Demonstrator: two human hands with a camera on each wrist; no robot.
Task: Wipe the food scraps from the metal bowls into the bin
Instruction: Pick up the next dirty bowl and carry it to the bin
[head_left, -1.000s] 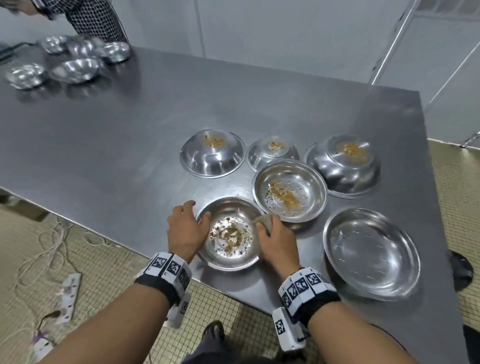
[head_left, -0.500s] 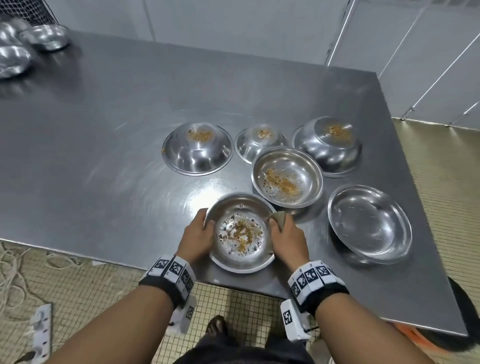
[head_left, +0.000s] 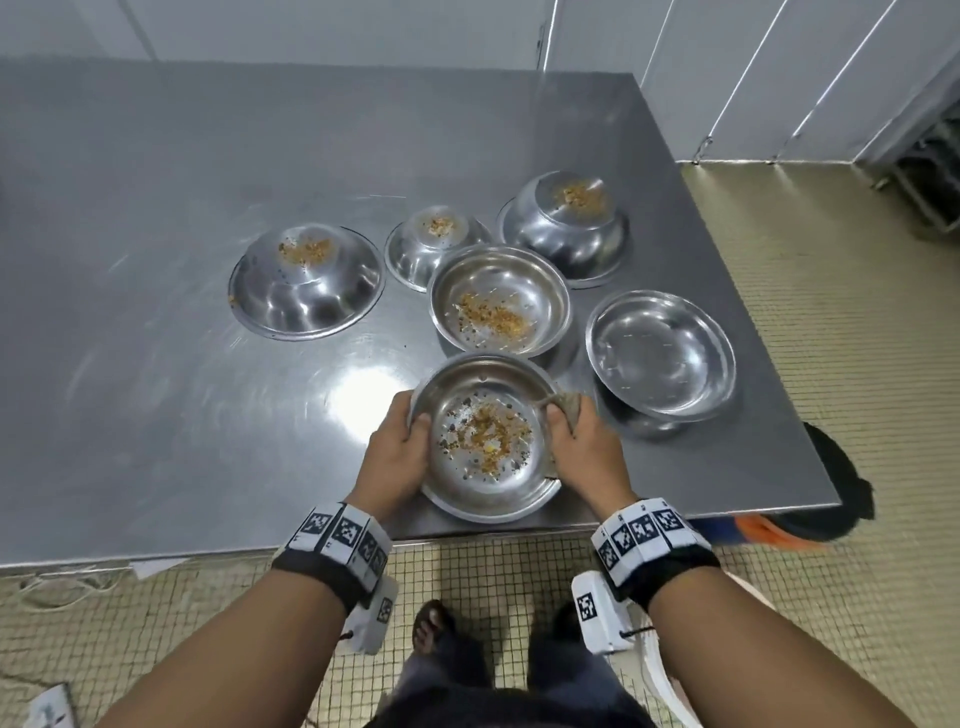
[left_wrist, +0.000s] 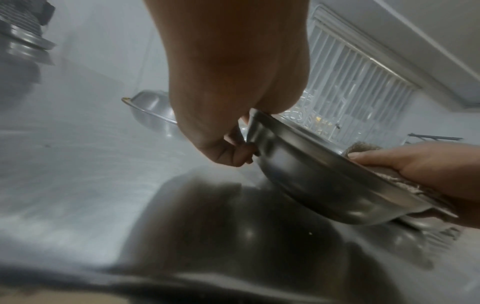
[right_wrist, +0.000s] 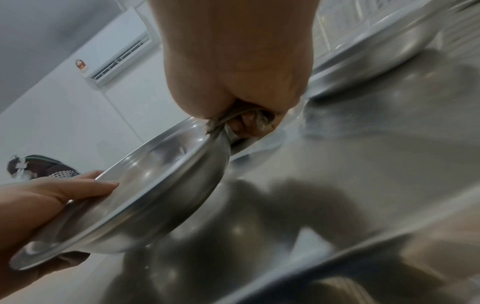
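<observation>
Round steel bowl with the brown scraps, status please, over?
Left hand grips round steel bowl, lifted off steel table. Right hand pinches grey cloth against rim. Scraps inside. Nothing blocking.

The held bowl (head_left: 488, 441) — round, shiny steel with a flat rim — is lifted clear of the table (head_left: 156, 364) above its near edge, tipped, with brown and dark scraps (head_left: 488, 434) scattered over its bottom. A greyish cloth (head_left: 569, 408) lies against its right rim.

Just behind it an upright bowl (head_left: 500, 301) holds orange-brown crumbs. Three bowls stand upside down further back, each with crumbs on its base: a wide one (head_left: 306, 283) to the left, a small one (head_left: 434, 244) in the middle, a deeper one (head_left: 566, 228) toward the right edge. A shallow upright bowl (head_left: 661, 353) near the right edge shows no scraps.
</observation>
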